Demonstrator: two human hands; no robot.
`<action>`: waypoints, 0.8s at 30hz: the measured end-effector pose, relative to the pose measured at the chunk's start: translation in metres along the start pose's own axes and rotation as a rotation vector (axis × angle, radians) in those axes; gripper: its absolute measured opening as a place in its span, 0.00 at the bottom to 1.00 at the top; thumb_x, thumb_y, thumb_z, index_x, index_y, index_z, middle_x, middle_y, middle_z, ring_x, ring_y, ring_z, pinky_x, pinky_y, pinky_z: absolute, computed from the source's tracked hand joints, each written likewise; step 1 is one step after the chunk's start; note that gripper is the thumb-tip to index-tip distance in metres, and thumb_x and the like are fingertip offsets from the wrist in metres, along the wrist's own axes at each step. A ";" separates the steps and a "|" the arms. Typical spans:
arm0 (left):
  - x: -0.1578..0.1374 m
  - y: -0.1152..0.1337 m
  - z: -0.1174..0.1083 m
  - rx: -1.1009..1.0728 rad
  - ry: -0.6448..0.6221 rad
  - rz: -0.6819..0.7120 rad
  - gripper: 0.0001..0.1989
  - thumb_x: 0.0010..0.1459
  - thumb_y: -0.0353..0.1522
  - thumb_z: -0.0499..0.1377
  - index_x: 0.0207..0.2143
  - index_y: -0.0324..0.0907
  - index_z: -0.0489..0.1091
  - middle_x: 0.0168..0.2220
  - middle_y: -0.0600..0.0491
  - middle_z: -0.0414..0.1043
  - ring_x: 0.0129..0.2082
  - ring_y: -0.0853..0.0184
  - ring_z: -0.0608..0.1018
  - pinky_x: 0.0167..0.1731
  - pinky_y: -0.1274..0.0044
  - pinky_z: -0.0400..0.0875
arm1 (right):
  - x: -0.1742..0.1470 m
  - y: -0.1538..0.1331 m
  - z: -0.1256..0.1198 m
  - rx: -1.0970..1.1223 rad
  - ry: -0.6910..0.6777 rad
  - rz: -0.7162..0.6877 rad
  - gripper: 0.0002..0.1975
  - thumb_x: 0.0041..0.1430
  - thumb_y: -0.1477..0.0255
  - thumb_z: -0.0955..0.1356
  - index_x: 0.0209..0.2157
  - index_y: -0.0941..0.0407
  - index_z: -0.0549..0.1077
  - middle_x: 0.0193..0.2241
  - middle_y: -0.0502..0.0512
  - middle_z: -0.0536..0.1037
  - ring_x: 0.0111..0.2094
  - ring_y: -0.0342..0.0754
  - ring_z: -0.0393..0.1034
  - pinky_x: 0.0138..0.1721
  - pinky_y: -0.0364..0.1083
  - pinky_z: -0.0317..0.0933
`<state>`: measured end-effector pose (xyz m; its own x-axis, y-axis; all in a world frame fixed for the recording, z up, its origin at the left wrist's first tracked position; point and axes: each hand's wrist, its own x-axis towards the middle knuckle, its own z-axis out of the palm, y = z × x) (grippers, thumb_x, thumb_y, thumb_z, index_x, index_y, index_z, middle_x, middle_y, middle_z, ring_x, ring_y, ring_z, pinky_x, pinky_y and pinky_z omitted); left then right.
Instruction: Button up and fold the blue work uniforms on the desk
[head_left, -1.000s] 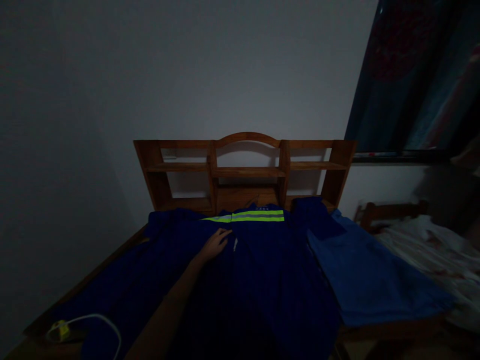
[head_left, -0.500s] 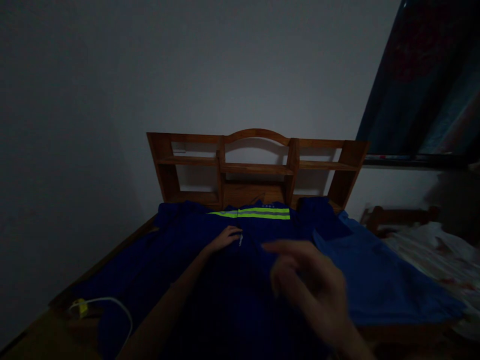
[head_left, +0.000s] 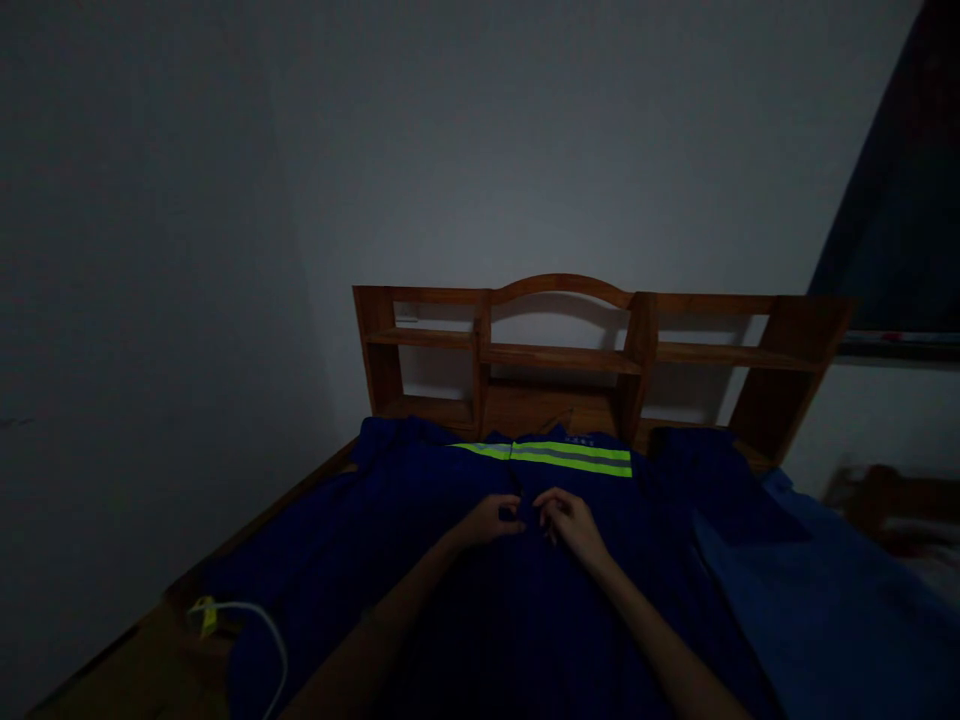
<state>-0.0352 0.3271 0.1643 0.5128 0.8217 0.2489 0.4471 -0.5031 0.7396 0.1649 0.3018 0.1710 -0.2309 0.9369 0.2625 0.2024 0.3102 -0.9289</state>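
My left hand (head_left: 491,520) is curled, thumb and fingertips bowed toward each other at the centre front; too dark to tell if they pinch cloth. My right hand (head_left: 571,522) is just beside it, fingers bent, tips down; can't tell if it's clamped on anything either. Under both: dark blue cloth work jacket (head_left: 420,490), spread over the bed. I'd judge it soft, fairly light, not fragile; it'll crease and slide rather than hold shape. Best hold: fingertip pinch on the front edges, below the break in the yellow-green and grey reflective stripe (head_left: 574,457); stripe is probably stiffer. Farther out: lighter blue cloth sheet (head_left: 817,610) on the right, brown wooden shelf headboard (head_left: 559,357) beyond the collar.
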 end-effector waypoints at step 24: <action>-0.005 0.015 -0.017 -0.176 -0.094 -0.071 0.18 0.50 0.43 0.61 0.37 0.39 0.71 0.31 0.55 0.69 0.31 0.70 0.70 0.32 0.79 0.62 | -0.015 -0.020 0.005 -0.403 -0.084 -0.232 0.17 0.55 0.78 0.61 0.42 0.53 0.76 0.34 0.53 0.75 0.34 0.44 0.68 0.36 0.42 0.59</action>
<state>-0.0432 0.3198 0.1846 0.5544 0.8207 0.1383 0.3542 -0.3831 0.8531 0.1595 0.2812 0.1842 -0.3862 0.8243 0.4139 0.4857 0.5632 -0.6685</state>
